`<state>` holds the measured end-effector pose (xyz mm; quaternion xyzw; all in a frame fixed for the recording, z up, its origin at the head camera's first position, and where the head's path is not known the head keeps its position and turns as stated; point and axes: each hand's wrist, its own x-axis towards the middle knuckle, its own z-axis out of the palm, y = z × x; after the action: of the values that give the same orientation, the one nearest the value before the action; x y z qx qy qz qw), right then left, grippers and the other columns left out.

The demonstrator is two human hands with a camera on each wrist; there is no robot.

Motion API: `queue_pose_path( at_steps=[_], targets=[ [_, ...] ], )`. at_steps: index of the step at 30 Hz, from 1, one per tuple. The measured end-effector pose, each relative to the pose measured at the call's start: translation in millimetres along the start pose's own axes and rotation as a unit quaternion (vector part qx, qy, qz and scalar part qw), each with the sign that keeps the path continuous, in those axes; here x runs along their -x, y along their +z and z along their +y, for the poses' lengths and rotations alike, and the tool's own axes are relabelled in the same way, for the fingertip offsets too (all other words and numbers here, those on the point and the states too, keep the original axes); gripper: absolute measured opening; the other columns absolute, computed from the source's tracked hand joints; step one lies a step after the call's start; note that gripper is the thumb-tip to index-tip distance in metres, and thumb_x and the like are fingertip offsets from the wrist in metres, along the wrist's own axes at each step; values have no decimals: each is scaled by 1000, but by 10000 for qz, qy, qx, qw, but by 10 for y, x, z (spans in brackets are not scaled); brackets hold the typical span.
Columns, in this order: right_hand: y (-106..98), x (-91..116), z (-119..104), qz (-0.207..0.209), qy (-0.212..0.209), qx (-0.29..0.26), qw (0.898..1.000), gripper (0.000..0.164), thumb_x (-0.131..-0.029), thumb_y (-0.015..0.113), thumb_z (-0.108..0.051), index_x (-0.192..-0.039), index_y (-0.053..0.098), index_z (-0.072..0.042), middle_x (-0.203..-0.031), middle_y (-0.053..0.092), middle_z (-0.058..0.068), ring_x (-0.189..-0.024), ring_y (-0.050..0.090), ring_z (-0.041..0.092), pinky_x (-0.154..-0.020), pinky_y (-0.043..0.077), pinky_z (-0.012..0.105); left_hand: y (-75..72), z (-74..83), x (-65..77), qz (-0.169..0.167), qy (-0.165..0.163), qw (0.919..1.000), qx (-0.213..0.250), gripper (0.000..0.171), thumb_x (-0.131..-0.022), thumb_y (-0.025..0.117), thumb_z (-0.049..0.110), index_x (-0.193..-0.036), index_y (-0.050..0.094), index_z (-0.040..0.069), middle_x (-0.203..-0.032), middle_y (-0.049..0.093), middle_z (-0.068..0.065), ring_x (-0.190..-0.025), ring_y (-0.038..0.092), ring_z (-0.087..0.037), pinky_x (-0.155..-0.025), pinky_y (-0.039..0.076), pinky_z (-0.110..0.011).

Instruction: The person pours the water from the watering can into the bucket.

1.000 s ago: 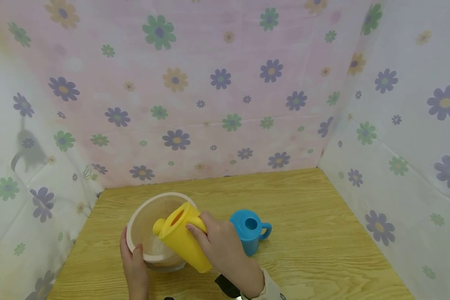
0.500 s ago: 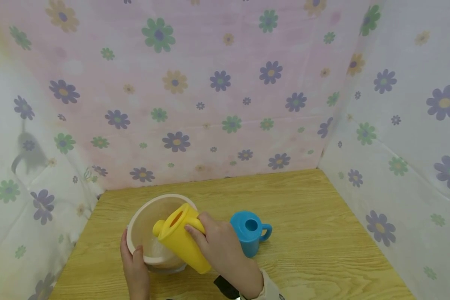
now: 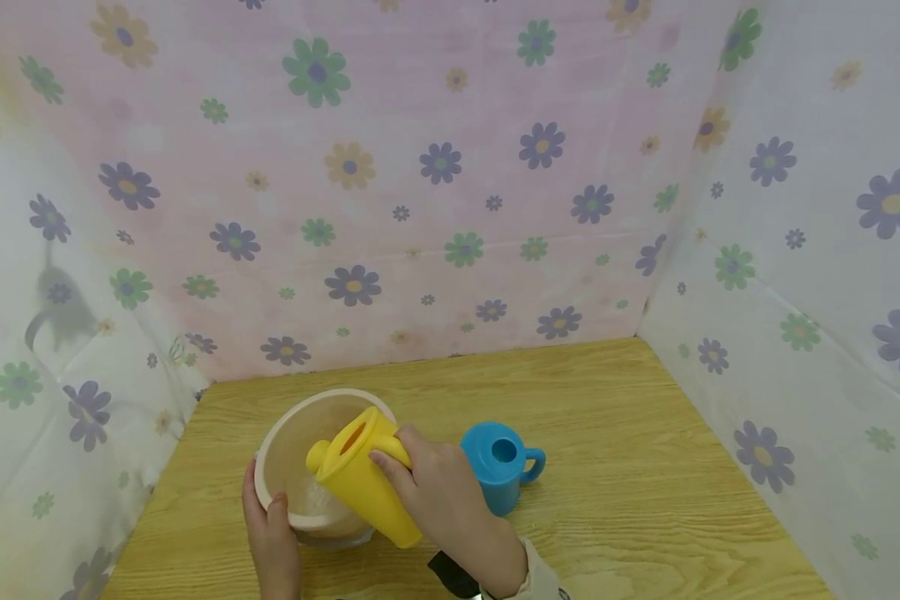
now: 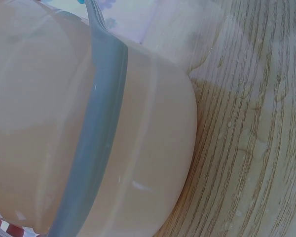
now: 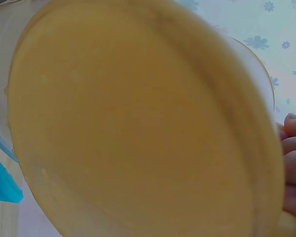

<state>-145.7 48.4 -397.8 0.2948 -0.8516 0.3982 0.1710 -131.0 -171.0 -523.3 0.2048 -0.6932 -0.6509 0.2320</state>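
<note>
My right hand [image 3: 442, 492] grips the handle of a yellow watering can [image 3: 367, 492], which leans left with its short round spout over the cream bucket [image 3: 326, 521]. No stream from the spout is visible. Its broad base [image 5: 138, 123] fills most of the right wrist view. At the bucket's left side my left hand [image 3: 270, 529] holds the wall, thumb near the rim. A grey-blue band, seemingly the bucket's handle [image 4: 101, 113], crosses the wall in the left wrist view. Most of the left fingers are hidden from the head view.
A blue jug-like can [image 3: 498, 479] with a side handle stands right of the bucket, close to my right hand. Clear wet drops [image 4: 251, 143] lie on the wooden table [image 3: 630, 450]. Flower-printed cloth [image 3: 420, 217] encloses the table at back and sides.
Almost nothing moves: both hands, the yellow watering can and the bucket keep their places. The head view shifts very slightly.
</note>
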Motion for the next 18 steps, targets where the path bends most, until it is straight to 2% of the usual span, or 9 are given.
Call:
queue_pose_path(
  at_steps=[8,18],
  targets=[
    [-3,-7,-1,-47,9,-49,10000,30,-90,45,-39,-81,49,-11,-52,34,-10,-39,30,-2,-36,29,9,5,-4,-3,33,14,10000,6,53,-93,33,17,-141,19,36,-146,18,4,-127,25,-28,-98,25,-54],
    [5,-13,9,-126,53,30,9999,31,-90,44,-41,-82,49,-11,-52,34,-10,-39,31,-3,-35,29,9,9,-2,-9,79,-8,10000,-57,53,-92,32,16,-139,20,39,-146,18,5,-126,25,-26,-99,26,-52]
  ],
)
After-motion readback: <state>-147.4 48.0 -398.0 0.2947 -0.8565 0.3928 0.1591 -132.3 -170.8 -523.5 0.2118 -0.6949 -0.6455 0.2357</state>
